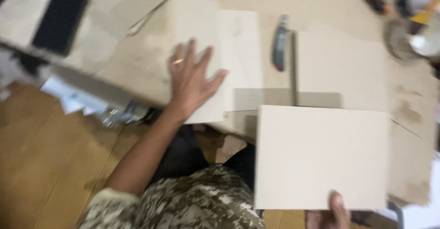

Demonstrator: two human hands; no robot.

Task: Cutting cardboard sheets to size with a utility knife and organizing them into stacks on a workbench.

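Cardboard panel, pale beige, rectangular, flat [321, 155]: held out at lower right, above a large brown cardboard sheet [412, 119] that covers the work surface. Right hand [332, 213] grips its bottom edge, thumb on top; the other fingers are hidden beneath, so their state cannot be told.

Second pale beige cardboard rectangle [238, 55]: lies flat on the sheet, upper centre. Left hand [192, 80] rests palm-down on it, fingers spread wide, a gold ring on one finger.

Black rectangular phone [59, 20]: upper left, on a raised cardboard piece, well apart from both hands.

Grey-handled utility knife [279, 41]: on the sheet between the two panels, untouched.

Handling note: the held panel likely stays truest if kept level by its edge, while the spread palm pins the lying piece against sliding. View is motion-blurred.
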